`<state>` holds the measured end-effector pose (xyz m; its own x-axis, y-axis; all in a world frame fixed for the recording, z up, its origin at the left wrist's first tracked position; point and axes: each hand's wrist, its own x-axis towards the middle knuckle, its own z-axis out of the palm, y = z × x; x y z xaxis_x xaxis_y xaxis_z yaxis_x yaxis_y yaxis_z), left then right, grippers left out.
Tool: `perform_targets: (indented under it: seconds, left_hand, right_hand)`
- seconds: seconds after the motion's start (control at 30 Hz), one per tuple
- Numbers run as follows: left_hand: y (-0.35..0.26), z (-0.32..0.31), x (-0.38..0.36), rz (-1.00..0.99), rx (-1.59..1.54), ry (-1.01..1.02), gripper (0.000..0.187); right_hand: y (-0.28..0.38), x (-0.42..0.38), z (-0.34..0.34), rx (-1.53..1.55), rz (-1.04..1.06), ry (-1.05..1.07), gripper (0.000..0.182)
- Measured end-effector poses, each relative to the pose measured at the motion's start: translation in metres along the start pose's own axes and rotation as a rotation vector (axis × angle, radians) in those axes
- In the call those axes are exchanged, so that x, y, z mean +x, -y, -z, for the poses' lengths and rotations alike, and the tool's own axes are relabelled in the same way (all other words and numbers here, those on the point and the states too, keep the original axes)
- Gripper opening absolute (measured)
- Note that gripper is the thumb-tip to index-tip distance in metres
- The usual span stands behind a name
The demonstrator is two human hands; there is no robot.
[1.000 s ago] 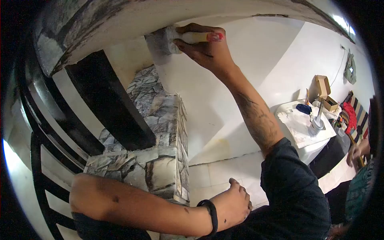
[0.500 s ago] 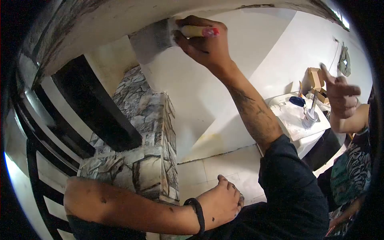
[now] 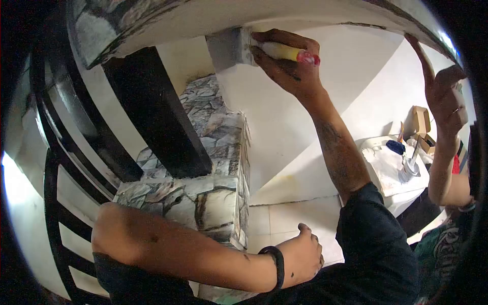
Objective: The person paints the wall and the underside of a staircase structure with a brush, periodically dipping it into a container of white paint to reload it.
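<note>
My right hand [image 3: 292,61] is raised at the upper middle, closed around a paintbrush [image 3: 277,51] with a yellow, red-ended handle. The brush's pale head is at the right edge of a grey patch [image 3: 223,48] on the white wall, just under an overhanging pale ledge [image 3: 284,12]. Fingers hide part of the brush. Lower down, my left hand [image 3: 300,256], with a black band at its wrist, lies over my dark clothing. Its thumb stands apart from the loosely bent fingers, and no held object shows.
Black railing bars [image 3: 157,112] and a stone-patterned pillar [image 3: 218,188] stand on the left. At right, a co-worker's hand [image 3: 445,99] reaches up with one finger extended. Behind it, a white-topped table [image 3: 386,173] bears a container [image 3: 409,170], dark blue cloth and open cardboard box [image 3: 421,119].
The view has shifted, so the wall, pillar and railing sit farther right. My right hand still holds the brush by the grey patch. The co-worker's hand has risen toward the ledge.
</note>
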<state>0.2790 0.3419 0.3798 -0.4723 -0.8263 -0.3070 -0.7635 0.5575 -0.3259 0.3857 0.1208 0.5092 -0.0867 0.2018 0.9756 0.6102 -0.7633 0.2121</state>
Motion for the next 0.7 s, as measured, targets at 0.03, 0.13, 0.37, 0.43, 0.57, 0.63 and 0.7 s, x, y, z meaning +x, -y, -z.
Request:
perform_targets:
  seconds: [0.03,0.13,0.37,0.43,0.57,0.63,0.7]
  left_hand:
    - [0.0,0.001,0.0,-0.001,-0.001,-0.02,0.037]
    - [0.0,0.005,0.001,0.002,0.014,0.031,0.038]
    - [-0.001,0.001,0.0,0.004,0.018,-0.001,0.037]
    - [-0.002,0.002,-0.001,0.013,0.046,-0.013,0.037]
    - [-0.001,0.002,0.0,0.018,0.021,-0.01,0.036]
    - [-0.001,0.004,0.001,0.006,-0.006,0.015,0.036]
    - [-0.001,0.006,0.0,0.005,-0.008,0.017,0.035]
  right_hand:
    - [0.004,-0.001,-0.002,0.06,-0.022,-0.006,0.019]
    - [0.004,0.004,-0.008,0.007,-0.016,0.045,0.017]
    - [0.009,0.003,-0.007,-0.033,-0.163,-0.022,0.02]
    - [0.014,0.006,-0.015,-0.011,-0.156,-0.031,0.02]
    - [0.001,0.002,-0.004,-0.023,-0.148,0.031,0.02]
    - [0.0,0.001,-0.005,-0.015,-0.168,-0.01,0.021]
    - [0.01,0.002,-0.009,-0.088,-0.189,-0.015,0.02]
